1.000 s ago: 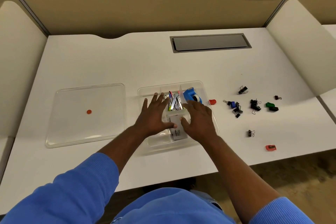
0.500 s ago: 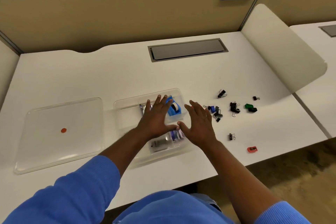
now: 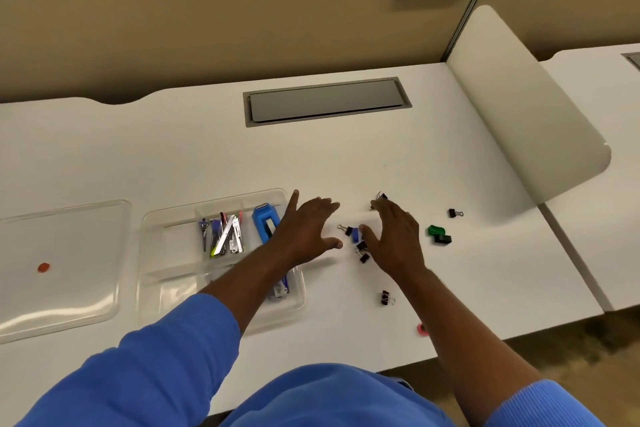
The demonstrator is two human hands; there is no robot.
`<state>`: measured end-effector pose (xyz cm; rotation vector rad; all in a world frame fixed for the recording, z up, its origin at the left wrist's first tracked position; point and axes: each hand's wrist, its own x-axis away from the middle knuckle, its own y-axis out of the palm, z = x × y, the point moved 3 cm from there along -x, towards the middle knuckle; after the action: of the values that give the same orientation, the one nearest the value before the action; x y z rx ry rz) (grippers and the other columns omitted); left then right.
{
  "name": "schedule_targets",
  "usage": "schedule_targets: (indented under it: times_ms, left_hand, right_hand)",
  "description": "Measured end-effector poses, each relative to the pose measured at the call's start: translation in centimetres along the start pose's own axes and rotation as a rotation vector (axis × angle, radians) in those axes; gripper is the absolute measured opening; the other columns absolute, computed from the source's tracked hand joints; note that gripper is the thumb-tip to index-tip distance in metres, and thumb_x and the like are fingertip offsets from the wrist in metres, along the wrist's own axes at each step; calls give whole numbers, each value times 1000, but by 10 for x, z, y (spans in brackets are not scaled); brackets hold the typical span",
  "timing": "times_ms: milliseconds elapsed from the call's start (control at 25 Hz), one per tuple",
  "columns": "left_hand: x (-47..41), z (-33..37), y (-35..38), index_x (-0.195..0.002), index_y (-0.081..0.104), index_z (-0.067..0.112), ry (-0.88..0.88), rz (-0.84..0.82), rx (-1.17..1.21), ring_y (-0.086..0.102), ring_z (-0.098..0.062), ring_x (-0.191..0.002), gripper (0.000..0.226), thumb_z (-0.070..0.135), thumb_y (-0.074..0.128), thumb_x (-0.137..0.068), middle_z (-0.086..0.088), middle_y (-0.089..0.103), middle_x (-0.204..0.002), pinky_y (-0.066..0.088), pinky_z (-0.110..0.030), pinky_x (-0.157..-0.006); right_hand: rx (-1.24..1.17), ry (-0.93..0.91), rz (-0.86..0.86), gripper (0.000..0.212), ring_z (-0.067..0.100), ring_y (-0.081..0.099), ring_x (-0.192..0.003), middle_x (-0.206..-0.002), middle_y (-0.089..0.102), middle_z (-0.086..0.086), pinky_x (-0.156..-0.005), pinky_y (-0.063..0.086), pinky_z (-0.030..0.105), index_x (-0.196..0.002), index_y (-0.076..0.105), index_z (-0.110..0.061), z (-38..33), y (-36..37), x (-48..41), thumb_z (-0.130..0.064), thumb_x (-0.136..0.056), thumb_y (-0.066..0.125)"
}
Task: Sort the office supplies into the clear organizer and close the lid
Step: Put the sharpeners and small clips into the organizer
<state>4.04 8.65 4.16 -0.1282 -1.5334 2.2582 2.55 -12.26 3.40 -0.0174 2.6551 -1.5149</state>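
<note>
The clear organizer [image 3: 156, 246] sits on the white desk, holding several pens and metal tools [image 3: 223, 236] and a blue tape dispenser [image 3: 265, 224]. Its clear lid [image 3: 69, 218] lies flat to the left, with a small red dot [image 3: 43, 267] on it. To the organizer's right, my left hand [image 3: 304, 232] and right hand [image 3: 394, 239] hover open on either side of a cluster of black and blue binder clips [image 3: 356, 241]. More clips lie around: green and black ones [image 3: 439, 234], a black one [image 3: 454, 213], and another [image 3: 387, 297] nearer me.
A small red-pink item [image 3: 421, 329] lies near the desk's front edge. A grey cable hatch [image 3: 327, 101] is set in the desk's back. A rounded cream divider [image 3: 519, 107] borders the right side, with a tan partition behind.
Both hands left the organizer and moved right onto the desk, around the binder clip cluster. The camera view swung to the right.
</note>
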Motion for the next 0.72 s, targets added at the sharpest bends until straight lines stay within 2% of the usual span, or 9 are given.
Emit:
schedule_targets:
  times_ms: [160,320,520,720]
  left_hand:
    - [-25,10,16,-144,47,35,-30,-44,-7,21,-12,-150,68,57,68,-84,5,37,-159,-15,-48,-122]
    - [-40,19,33,-136,56,38,-11,-65,2,21,-15,-151,60,57,70,-82,5,40,-156,-14,-50,-121]
    - [-52,28,48,-124,66,34,-4,-68,2,23,-15,-150,45,50,71,-82,6,46,-152,-14,-47,-121]
    - [-61,32,47,-119,66,28,-10,41,86,38,-14,-143,39,42,71,-83,9,62,-134,-8,-44,-123]
  right_hand:
    - [2,-31,-36,53,25,52,-130,-142,56,2,-111,35,45,-137,55,-16,33,-8,-29,-28,-87,71]
    - [-8,-64,-106,56,25,50,-132,-143,54,2,-112,32,43,-137,55,-17,49,-6,-44,-22,-83,70]
    - [-65,-76,-110,55,26,51,-131,-141,56,3,-112,31,41,-136,56,-16,65,-9,-49,-17,-83,68]
    - [-105,-37,-94,53,23,51,-132,-141,57,1,-113,34,41,-136,57,-18,81,-17,-43,-12,-84,66]
